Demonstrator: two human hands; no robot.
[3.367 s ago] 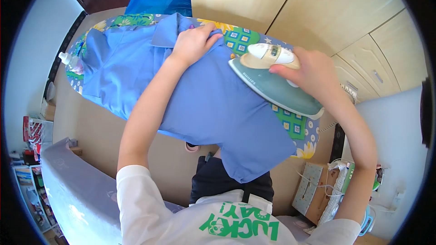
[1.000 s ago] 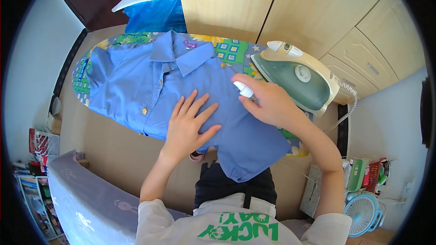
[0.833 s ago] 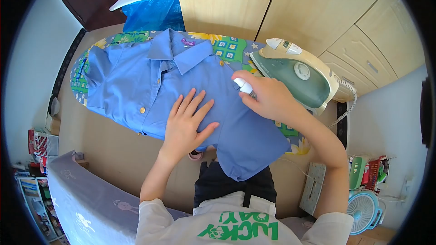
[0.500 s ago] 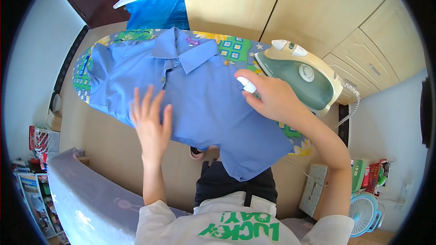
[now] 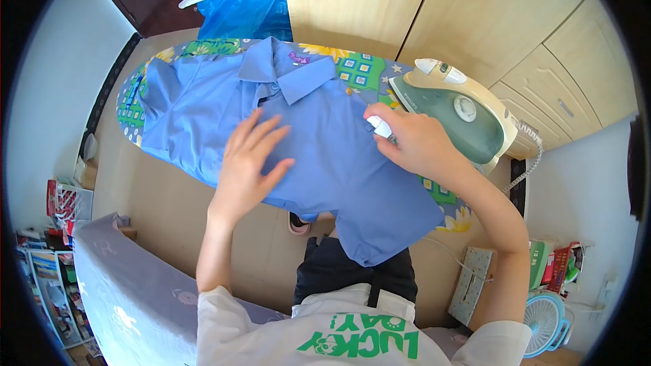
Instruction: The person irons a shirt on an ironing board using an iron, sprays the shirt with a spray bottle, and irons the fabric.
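Across the patterned ironing board [image 5: 363, 71], the blue shirt [image 5: 319, 139] lies laid out, its collar at the far edge and one sleeve drooping over the near edge. The main risk is probably the iron [image 5: 451, 112], set towards the right end of the board just beside the right forearm [image 5: 491, 213]: whether it is hot does not show, but if it is, a careless swing of that arm could mean a burn, or a knock that sends it off the edge. Its cord [image 5: 523, 176] trails past the end of the board and, if snagged, could drag it down. The drooping sleeve might pull the cloth askew, and too much spray from the spray bottle [image 5: 380, 126] could leave a wet patch. The right hand [image 5: 417, 144] is curled round that bottle below its white nozzle, over the shirt, the fingers hiding most of it. The left hand [image 5: 244, 169] has its fingers spread and holds nothing, over the shirt front near the button edge; whether the palm touches the cloth I cannot tell.
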